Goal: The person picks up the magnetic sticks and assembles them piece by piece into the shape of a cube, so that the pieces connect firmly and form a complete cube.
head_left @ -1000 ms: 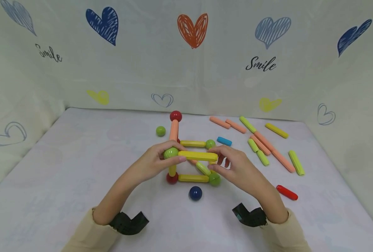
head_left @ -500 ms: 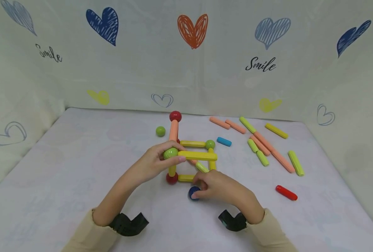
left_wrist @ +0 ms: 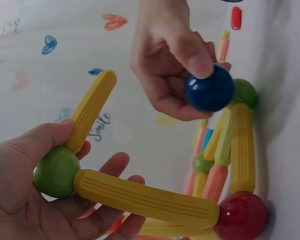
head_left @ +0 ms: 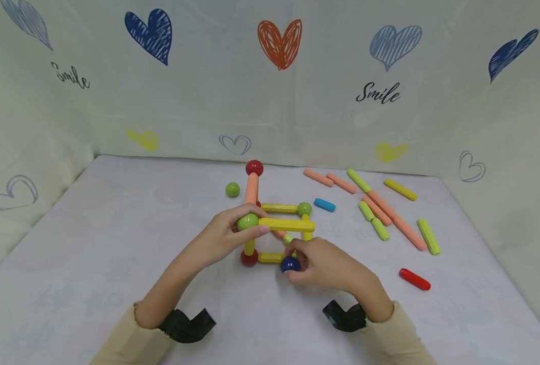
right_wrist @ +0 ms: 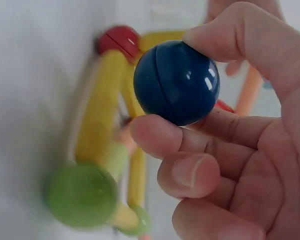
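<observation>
My right hand (head_left: 326, 261) pinches a dark blue ball (right_wrist: 176, 82) between thumb and fingers, raised off the table. My left hand (head_left: 226, 235) holds a green ball (left_wrist: 57, 171) at an upper corner of a frame built of rods and balls. From that ball a yellow rod (head_left: 288, 225) sticks out to the right, its far end free. Another yellow rod (left_wrist: 147, 199) runs from it down to a red ball (left_wrist: 240, 216). At the frame's lower right, a green ball (right_wrist: 82, 194) is hidden in the head view behind my right hand. A red ball (head_left: 254, 168) tops an orange rod (head_left: 251, 188).
A loose green ball (head_left: 232, 189) lies behind my left hand. A short blue rod (head_left: 324, 205) is right of the frame. Several orange, green and yellow rods (head_left: 397, 225) are scattered at the right, with a red rod (head_left: 415, 279) nearer. A printed cloth (head_left: 196, 101) hangs behind the table.
My right hand left the free end of the upper yellow rod, went down to the blue ball and picked it up from the table. My left hand stayed on the green ball.
</observation>
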Available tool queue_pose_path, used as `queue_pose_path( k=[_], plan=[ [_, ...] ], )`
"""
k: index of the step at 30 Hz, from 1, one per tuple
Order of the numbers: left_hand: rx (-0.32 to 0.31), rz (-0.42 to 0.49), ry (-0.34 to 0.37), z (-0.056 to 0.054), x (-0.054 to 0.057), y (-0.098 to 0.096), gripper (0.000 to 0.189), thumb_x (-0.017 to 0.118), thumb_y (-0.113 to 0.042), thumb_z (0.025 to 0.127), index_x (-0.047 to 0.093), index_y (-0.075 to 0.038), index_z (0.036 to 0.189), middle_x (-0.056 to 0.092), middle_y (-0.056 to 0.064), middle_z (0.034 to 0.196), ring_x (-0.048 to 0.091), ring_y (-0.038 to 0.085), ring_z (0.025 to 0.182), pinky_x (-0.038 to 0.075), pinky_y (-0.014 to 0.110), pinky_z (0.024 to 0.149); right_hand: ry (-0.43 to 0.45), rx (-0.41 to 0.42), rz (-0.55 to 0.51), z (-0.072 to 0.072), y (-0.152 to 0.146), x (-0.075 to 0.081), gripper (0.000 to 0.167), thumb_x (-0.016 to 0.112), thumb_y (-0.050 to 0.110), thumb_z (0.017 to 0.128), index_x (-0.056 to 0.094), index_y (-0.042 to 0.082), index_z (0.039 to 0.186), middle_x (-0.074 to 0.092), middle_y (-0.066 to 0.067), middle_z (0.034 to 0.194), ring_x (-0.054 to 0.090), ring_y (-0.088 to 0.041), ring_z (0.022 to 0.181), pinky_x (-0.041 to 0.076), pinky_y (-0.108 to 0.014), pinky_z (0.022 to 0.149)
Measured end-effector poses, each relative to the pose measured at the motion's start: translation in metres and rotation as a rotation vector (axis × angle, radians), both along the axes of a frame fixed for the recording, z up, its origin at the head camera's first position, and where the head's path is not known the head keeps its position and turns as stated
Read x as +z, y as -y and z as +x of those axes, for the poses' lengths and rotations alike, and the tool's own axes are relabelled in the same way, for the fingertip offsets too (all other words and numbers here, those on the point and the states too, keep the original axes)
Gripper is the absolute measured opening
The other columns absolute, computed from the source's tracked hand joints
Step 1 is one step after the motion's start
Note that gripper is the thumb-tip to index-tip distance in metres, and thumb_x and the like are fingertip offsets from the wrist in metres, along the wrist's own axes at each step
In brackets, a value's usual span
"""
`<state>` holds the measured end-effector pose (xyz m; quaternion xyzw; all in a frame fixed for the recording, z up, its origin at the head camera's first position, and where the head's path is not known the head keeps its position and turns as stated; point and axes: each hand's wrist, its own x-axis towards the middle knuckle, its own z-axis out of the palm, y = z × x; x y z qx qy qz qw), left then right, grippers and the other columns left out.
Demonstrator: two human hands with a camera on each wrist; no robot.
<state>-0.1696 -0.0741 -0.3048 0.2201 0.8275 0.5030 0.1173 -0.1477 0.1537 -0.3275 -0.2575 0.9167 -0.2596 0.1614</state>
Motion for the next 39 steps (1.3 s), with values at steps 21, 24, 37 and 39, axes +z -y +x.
queue_pose_path(
  k=[21,24,37,39],
  plan=[
    [0.007,0.003,0.006,0.000,-0.001,0.000,0.027,0.063,-0.027,0.089,0.059,-0.013,0.112,0.044,0.004,0.071,0.048,0.018,0.065,0.038,0.025,0.057,-0.275,-0.232,-0.253,0.005,-0.049,0.035,0.028,0.064,0.011,0.084,0.053,0.010,0.109,0.054,-0.001,0.081,0.048,-0.013,0.069,0.041,-0.021,0.056],
    [0.012,0.003,0.009,0.000,-0.001,0.000,0.027,0.063,-0.026,0.089,0.059,-0.013,0.112,0.044,0.004,0.071,0.048,0.019,0.065,0.038,0.025,0.057,-0.278,-0.230,-0.249,0.005,-0.047,0.034,0.028,0.064,0.011,0.084,0.052,0.010,0.109,0.053,0.000,0.080,0.047,-0.013,0.068,0.041,-0.021,0.055],
    [0.020,0.013,0.011,0.001,-0.001,-0.001,0.027,0.064,-0.026,0.088,0.059,-0.014,0.112,0.046,0.004,0.073,0.048,0.021,0.064,0.038,0.023,0.056,-0.311,-0.174,-0.249,0.006,-0.049,0.037,0.029,0.065,0.014,0.086,0.055,0.010,0.113,0.055,0.003,0.079,0.049,-0.007,0.069,0.041,-0.020,0.056],
    [0.018,0.023,0.020,0.001,-0.001,-0.001,0.026,0.063,-0.025,0.089,0.059,-0.014,0.112,0.047,0.006,0.073,0.050,0.024,0.066,0.040,0.024,0.057,-0.312,-0.175,-0.240,0.006,-0.052,0.039,0.032,0.066,0.017,0.086,0.056,0.012,0.116,0.055,0.004,0.079,0.050,-0.006,0.069,0.042,-0.020,0.056]
  ],
)
